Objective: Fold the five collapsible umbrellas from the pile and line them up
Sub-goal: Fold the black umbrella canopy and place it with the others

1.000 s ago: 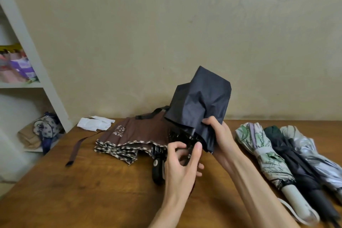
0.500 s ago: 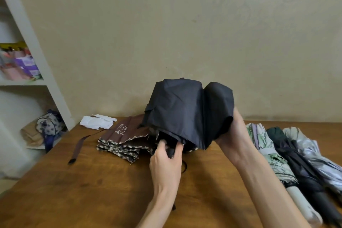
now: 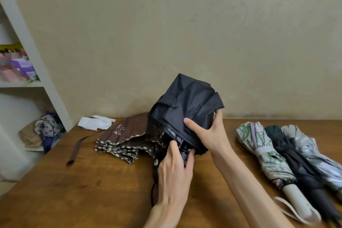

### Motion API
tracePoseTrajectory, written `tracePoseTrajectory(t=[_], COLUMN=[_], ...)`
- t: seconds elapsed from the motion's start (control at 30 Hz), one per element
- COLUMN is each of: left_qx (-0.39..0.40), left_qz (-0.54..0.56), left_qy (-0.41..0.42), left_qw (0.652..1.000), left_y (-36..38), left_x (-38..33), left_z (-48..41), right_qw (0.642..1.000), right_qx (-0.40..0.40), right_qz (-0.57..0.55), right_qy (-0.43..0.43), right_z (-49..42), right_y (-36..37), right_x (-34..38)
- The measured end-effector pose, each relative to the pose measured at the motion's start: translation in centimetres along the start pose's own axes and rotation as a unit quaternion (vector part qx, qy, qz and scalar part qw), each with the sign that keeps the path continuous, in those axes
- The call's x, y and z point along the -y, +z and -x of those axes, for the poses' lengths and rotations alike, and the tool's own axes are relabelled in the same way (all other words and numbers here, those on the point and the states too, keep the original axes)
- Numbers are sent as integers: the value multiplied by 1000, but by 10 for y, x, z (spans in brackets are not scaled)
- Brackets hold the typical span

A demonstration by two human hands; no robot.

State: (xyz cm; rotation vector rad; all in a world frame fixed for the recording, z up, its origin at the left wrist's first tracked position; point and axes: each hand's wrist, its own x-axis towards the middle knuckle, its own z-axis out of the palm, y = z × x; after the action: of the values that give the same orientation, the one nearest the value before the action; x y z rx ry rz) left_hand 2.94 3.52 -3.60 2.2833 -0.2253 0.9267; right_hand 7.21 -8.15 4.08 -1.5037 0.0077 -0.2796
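My left hand (image 3: 174, 168) grips the black umbrella (image 3: 187, 109) by its mostly hidden handle; my right hand (image 3: 209, 133) clutches its canopy, fingertips tucked behind.

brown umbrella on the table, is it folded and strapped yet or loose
Loose, not strapped: the brown umbrella lies flat on the table, its pleats fanned out and its strap trailing unfastened.

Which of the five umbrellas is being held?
The black umbrella: the left hand grips its handle, the right hand its canopy. The brown umbrella lies loose on the table; the row of three lies wrapped at right.
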Motion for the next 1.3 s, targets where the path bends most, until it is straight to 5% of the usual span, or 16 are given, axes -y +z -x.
tracePoseTrajectory(t=[0.17, 0.23, 0.3, 0.37, 0.6, 0.77, 0.9, 1.03, 1.17, 1.3], left_qx=[34, 88, 122, 130, 112, 111, 134, 166, 200, 201], left_qz=[142, 283, 407, 430, 393, 422, 412, 387, 396, 419], left_qy=[-92, -244, -380, -434, -392, -411, -413, -385, -398, -426], left_qw=[985, 923, 822, 781, 824, 800, 801, 821, 803, 776], left_y=[-11, -16, -21, -23, -29, -31, -30, -26, -25, -22], left_x=[-7, -15, -18, -17, -10, -6, -4, -5, -7, -3], left_z=[-1, -8, -18, -23, -24, -26, -26, -24, -21, -20], right_qw=[999, 999, 998, 997, 997, 998, 974, 961, 916, 917], right_qx=[-16, 1, 21, 37, 71, -14, -93, 1, 46, 73], right_qz=[-16, -14, -8, 9, -24, 53, 183, 214, 303, 321], right_qy=[-24, -43, -60, -72, -12, 35, -96, -174, -261, -227], right_z=[0, 1, 4, 4, -2, -20, -23, -19, -50, -73], right_y=[-5, -7, -5, -1, -10, -40, -45, -23, -10, -18], right_x=[-3, -1, 1, -1, 8, 8, 13, 28, 45, 67])
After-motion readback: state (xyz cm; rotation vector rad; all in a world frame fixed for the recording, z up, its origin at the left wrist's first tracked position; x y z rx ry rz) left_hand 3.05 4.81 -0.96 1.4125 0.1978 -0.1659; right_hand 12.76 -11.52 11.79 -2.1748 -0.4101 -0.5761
